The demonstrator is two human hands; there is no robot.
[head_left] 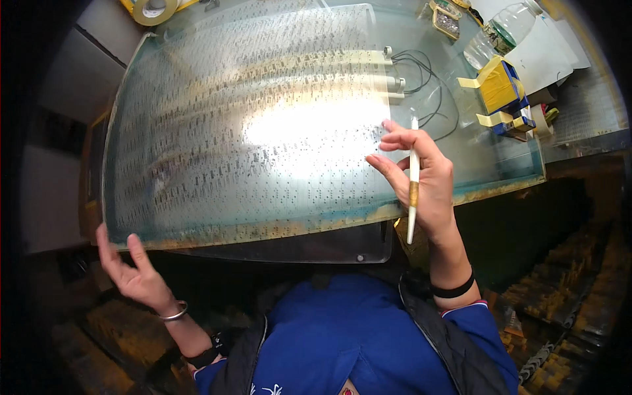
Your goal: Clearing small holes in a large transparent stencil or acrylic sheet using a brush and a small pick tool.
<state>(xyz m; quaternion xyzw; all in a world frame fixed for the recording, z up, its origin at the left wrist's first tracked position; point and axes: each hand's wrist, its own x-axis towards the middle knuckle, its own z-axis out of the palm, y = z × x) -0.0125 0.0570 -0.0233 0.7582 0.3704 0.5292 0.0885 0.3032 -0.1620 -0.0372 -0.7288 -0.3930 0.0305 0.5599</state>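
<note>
A large see-through film sheet (217, 158) covered with rows of small dark marks lies on the glass tabletop (487, 164). My right hand (428, 174) is over the sheet's right edge, with a slim white pen-like tool (413, 178) with a brass-coloured band held across its fingers. Its thumb and fingertips are spread apart close to that edge; whether they touch the film I cannot tell. At the front left corner of the glass is my left hand (138, 276), fingers and thumb apart, holding nothing. Bright glare hides part of the marks.
Two light tubes (368, 58) with black cables (421, 72) show under the glass. To the right are a yellow and blue tape dispenser (497, 85), a clear plastic bottle (500, 36) and white paper (546, 56). A tape roll (155, 10) sits at the far left.
</note>
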